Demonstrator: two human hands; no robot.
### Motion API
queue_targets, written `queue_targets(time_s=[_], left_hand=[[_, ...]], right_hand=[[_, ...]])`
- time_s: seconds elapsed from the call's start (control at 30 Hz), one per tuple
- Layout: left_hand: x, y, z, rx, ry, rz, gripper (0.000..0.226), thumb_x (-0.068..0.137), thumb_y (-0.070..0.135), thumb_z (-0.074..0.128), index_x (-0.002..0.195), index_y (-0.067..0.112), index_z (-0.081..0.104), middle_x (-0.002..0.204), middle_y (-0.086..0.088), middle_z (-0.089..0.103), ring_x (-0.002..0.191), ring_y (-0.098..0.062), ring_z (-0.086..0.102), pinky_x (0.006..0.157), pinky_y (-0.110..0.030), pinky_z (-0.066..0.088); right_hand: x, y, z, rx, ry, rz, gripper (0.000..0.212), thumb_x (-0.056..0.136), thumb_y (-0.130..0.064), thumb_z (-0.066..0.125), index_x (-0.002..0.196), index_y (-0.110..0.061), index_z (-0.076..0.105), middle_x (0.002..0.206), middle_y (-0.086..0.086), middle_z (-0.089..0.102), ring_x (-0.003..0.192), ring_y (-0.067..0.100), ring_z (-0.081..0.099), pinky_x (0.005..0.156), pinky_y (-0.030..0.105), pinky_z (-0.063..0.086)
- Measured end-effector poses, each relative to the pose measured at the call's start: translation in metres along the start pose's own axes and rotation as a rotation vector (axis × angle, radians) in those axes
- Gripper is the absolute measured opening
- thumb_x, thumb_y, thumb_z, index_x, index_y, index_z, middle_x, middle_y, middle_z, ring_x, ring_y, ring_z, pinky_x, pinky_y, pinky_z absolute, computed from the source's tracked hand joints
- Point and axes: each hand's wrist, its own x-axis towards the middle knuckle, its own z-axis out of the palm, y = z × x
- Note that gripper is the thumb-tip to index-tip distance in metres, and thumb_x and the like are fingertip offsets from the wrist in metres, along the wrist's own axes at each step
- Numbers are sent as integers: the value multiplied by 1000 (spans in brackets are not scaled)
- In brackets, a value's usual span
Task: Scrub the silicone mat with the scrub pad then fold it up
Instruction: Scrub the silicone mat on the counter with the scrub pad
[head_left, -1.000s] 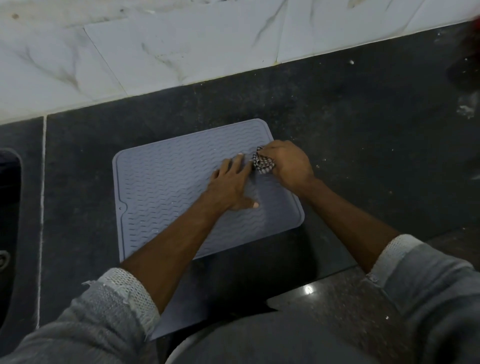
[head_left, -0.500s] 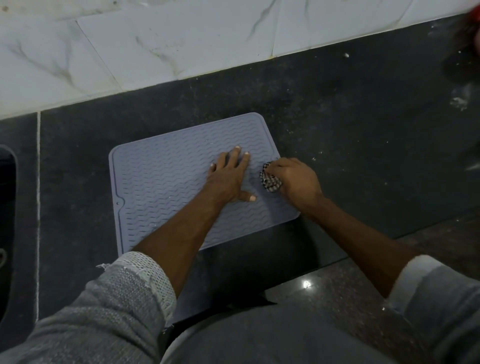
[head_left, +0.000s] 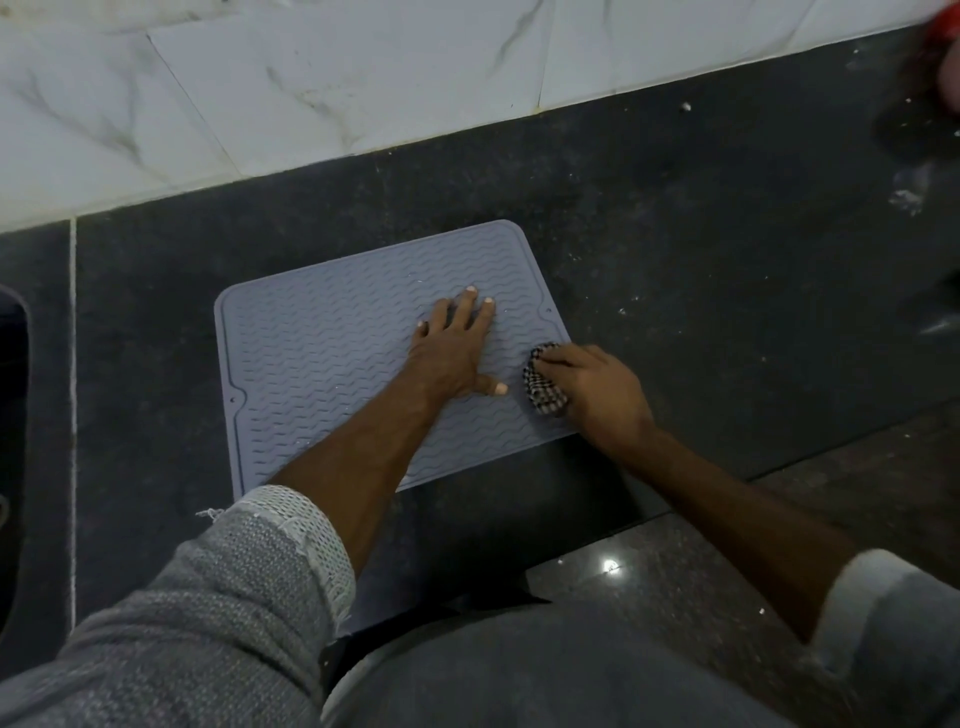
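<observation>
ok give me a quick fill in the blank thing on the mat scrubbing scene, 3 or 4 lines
1. The left hand lies ____ on the silicone mat, fingers straight.
2. The right hand grips the checked scrub pad near the mat's ____ edge.
3. The mat lies unfolded on a dark ____ below the marble wall tiles.
4. Both arms wear ____ sleeves.

Missing words: flat; right; countertop; grey
</observation>
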Motion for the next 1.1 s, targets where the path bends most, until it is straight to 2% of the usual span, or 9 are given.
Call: queue_targets(time_s=[0.17,0.3,0.53,0.67,0.93,1.1], left_hand=[[0,1,1,24,15,-6,120,71,64,68,151,24,-13,158,-5,-19,144,-36,-12,113,-58,6],[1,2,2,27,13,-20,120,71,64,68,151,24,-13,158,-4,-19,144,-35,-12,113,-58,6],[1,-1,3,20,5,-4,120,72,65,67,151,23,-14,158,-4,-20,144,-35,-12,113,-58,7],[1,-1,3,14,5,0,120,72,65,66,150,23,-14,158,-4,-20,144,-34,-13,113,-57,6],[-11,-9,9,-45,61,59,109,78,68,56,150,25,-14,158,-3,-20,145,-29,-16,115,-51,-2],[-31,-29,14,-115,103,104,99,85,64,50,150,26,-14,159,-3,-16,146,-27,-10,116,-49,0]], right_hand=[[37,-2,-11,31,106,26,43,85,-15,62,128,-12,55,133,9,54,116,28,49,97,36,39],[54,-9,-5,0,45,57,42,90,-16,51,132,-15,51,136,6,50,117,27,46,97,37,40],[-11,-13,9,26,89,74,45,80,-12,66,124,-12,57,131,9,55,113,31,52,93,43,46],[-30,-17,16,49,133,104,46,77,-1,62,122,-11,60,129,10,57,113,31,54,94,41,44],[-28,-22,15,41,134,150,45,80,-5,62,125,-13,58,130,7,56,116,28,52,96,41,43],[-25,-24,8,75,99,167,47,81,-6,61,126,-16,57,130,4,55,114,26,52,96,38,44]])
